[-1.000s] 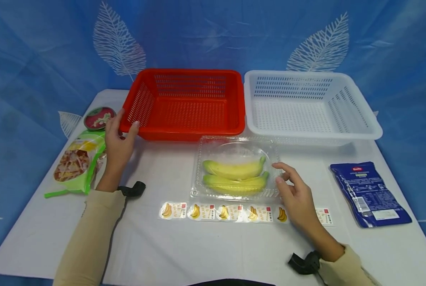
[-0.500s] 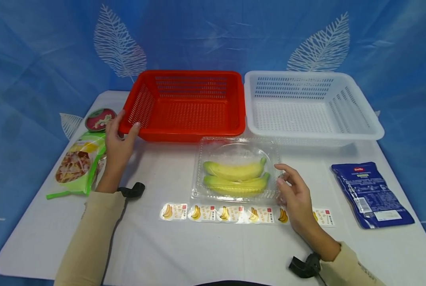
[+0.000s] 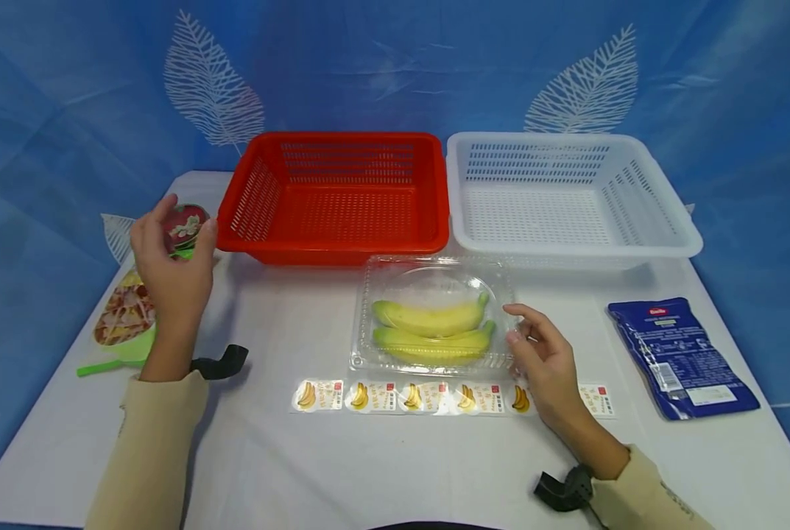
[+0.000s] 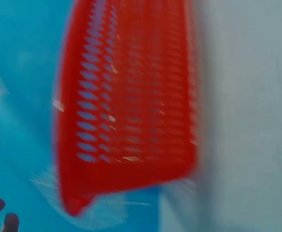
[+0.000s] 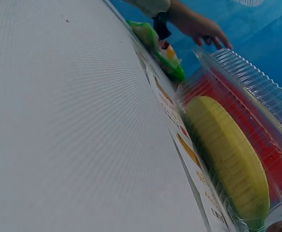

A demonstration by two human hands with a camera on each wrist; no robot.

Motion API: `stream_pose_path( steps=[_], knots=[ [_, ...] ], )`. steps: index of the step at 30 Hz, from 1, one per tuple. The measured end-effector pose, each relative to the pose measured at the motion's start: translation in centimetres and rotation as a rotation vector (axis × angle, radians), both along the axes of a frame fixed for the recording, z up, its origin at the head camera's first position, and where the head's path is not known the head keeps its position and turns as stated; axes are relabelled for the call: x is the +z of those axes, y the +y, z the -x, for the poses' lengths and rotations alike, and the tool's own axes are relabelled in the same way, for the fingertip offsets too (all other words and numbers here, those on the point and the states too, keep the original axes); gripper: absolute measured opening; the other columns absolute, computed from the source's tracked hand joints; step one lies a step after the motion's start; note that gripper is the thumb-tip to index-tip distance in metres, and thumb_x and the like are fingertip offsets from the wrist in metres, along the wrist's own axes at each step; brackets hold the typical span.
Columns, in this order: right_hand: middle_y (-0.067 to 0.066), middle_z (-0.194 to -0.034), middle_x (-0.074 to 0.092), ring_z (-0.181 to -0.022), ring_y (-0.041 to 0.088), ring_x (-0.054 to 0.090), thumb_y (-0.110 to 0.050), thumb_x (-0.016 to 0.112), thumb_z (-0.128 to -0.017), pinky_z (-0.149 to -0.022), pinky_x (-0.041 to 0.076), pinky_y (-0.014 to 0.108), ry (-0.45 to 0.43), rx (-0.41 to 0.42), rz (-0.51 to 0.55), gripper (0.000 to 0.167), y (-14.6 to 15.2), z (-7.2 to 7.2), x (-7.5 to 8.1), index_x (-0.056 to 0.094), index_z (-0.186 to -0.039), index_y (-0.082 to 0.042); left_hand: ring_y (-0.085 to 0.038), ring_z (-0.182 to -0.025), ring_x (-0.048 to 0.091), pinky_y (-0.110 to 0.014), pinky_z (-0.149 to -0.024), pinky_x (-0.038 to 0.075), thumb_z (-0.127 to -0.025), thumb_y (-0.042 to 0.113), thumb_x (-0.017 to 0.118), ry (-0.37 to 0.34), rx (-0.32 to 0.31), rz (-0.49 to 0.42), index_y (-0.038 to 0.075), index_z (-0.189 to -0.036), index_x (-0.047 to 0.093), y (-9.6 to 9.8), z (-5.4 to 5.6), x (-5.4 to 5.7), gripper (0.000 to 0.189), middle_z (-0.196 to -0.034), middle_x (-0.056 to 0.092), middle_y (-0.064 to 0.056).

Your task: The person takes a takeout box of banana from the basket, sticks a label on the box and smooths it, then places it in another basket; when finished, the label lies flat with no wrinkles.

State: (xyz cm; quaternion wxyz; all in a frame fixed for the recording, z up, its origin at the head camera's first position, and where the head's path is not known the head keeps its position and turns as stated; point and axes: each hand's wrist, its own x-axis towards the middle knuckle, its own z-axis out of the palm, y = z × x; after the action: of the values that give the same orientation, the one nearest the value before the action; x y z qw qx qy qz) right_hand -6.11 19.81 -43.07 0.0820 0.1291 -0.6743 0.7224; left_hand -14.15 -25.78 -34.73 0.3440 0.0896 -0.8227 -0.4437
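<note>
My left hand (image 3: 172, 272), fingers spread, hovers over the table's left side, its thumb near the red basket's (image 3: 348, 258) front left corner. Partly behind its fingers lies a round dark-red and green can or lid (image 3: 185, 224). Below, a green and clear food bag (image 3: 126, 313) is half hidden by the hand and wrist. Loosely bent, my right hand (image 3: 547, 368) stays at the right edge of a clear plastic clamshell box (image 3: 361, 353); whether the fingertips touch it is unclear. Two bananas (image 3: 431, 318) lie inside, one also close up in the right wrist view.
A white basket (image 3: 573, 250) stands beside the red one at the back. Along the front of the box runs a strip of banana stickers (image 3: 424, 397), partly under my right hand. At the right lies a dark blue pouch (image 3: 682, 361).
My left hand has left the red basket's corner and moved left, over the can and bag. The right hand has stayed by the box. The view has shifted slightly.
</note>
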Motion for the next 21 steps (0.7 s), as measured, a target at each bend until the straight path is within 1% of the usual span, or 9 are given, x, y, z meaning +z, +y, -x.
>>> stream_pose_path(
  steps=[3, 5, 7, 9, 10, 13, 16, 19, 21],
  knots=[
    [0.006, -0.093, 0.044, -0.063, 0.011, 0.046, 0.008, 0.051, -0.101, -0.048, 0.042, 0.027, 0.006, -0.013, -0.013, 0.036, 0.0, 0.1, 0.0, 0.056, -0.136, 0.007, -0.005, -0.095, 0.048, -0.018, -0.074, 0.042, -0.094, 0.026, 0.074, 0.032, -0.062, 0.087, 0.019, -0.138, 0.065, 0.8, -1.6, 1.1, 0.046, -0.124, 0.06, 0.001],
    [0.006, -0.092, 0.044, -0.062, 0.011, 0.046, 0.008, 0.051, -0.1, -0.049, 0.042, 0.027, 0.01, -0.02, -0.019, 0.036, -0.1, 0.2, 0.0, 0.057, -0.136, 0.007, -0.008, -0.083, 0.045, -0.018, -0.065, 0.038, -0.093, 0.022, 0.074, 0.031, -0.132, 0.138, 0.019, -0.134, 0.069, 1.4, -2.8, 1.6, 0.041, -0.113, 0.065, 0.0],
    [0.006, -0.092, 0.045, -0.063, 0.012, 0.046, 0.008, 0.051, -0.1, -0.049, 0.043, 0.026, 0.015, -0.024, -0.026, 0.036, -0.1, 0.2, 0.1, 0.057, -0.136, 0.007, -0.01, -0.08, 0.046, -0.018, -0.063, 0.038, -0.093, 0.016, 0.074, 0.018, -0.24, 0.188, 0.016, -0.131, 0.071, 1.9, -4.0, 1.7, 0.039, -0.105, 0.067, -0.002],
    [0.006, -0.091, 0.045, -0.063, 0.012, 0.047, 0.008, 0.05, -0.1, -0.05, 0.043, 0.026, 0.017, -0.029, -0.033, 0.036, -0.1, 0.2, 0.1, 0.057, -0.136, 0.007, -0.011, -0.078, 0.048, -0.016, -0.063, 0.04, -0.092, 0.012, 0.075, -0.028, -0.354, 0.249, 0.016, -0.13, 0.071, 2.4, -5.1, 1.4, 0.039, -0.101, 0.067, 0.0],
    [0.006, -0.091, 0.046, -0.063, 0.012, 0.047, 0.008, 0.05, -0.1, -0.05, 0.043, 0.025, 0.017, -0.031, -0.036, 0.036, -0.1, 0.3, 0.1, 0.057, -0.135, 0.007, -0.011, -0.078, 0.049, -0.016, -0.064, 0.041, -0.091, 0.009, 0.076, -0.051, -0.425, 0.277, 0.015, -0.13, 0.071, 2.5, -5.5, 1.2, 0.04, -0.101, 0.068, 0.001],
    [0.006, -0.091, 0.046, -0.063, 0.012, 0.047, 0.008, 0.05, -0.1, -0.05, 0.044, 0.025, 0.017, -0.038, -0.048, 0.036, 0.0, 0.3, 0.1, 0.057, -0.135, 0.007, -0.014, -0.08, 0.052, -0.019, -0.066, 0.044, -0.09, 0.008, 0.078, -0.172, -0.623, 0.317, 0.018, -0.13, 0.07, 3.0, -6.2, 0.0, 0.042, -0.102, 0.067, 0.004],
    [0.006, -0.091, 0.047, -0.062, 0.012, 0.047, 0.007, 0.051, -0.101, -0.051, 0.044, 0.025, 0.018, -0.045, -0.058, 0.036, 0.0, 0.2, 0.0, 0.058, -0.136, 0.006, -0.016, -0.083, 0.054, -0.025, -0.069, 0.048, -0.09, 0.012, 0.079, -0.328, -0.808, 0.292, 0.023, -0.128, 0.07, 3.7, -6.3, -1.5, 0.04, -0.104, 0.068, 0.006],
    [0.006, -0.091, 0.047, -0.062, 0.012, 0.048, 0.007, 0.05, -0.101, -0.051, 0.044, 0.025, 0.018, -0.043, -0.056, 0.036, 0.1, 0.2, 0.1, 0.058, -0.136, 0.006, -0.014, -0.093, 0.059, -0.033, -0.081, 0.053, -0.09, 0.017, 0.08, -0.472, -0.966, 0.289, 0.024, -0.122, 0.072, 4.8, -6.2, -3.0, 0.034, -0.109, 0.069, 0.008],
    [0.006, -0.091, 0.047, -0.063, 0.012, 0.048, 0.007, 0.051, -0.101, -0.051, 0.045, 0.025, 0.018, -0.04, -0.052, 0.036, 0.1, 0.1, 0.1, 0.057, -0.136, 0.007, -0.01, -0.101, 0.059, -0.035, -0.09, 0.053, -0.09, 0.022, 0.081, -0.555, -1.057, 0.337, 0.025, -0.118, 0.073, 5.6, -6.2, -3.8, 0.029, -0.112, 0.068, 0.012]
  ],
)
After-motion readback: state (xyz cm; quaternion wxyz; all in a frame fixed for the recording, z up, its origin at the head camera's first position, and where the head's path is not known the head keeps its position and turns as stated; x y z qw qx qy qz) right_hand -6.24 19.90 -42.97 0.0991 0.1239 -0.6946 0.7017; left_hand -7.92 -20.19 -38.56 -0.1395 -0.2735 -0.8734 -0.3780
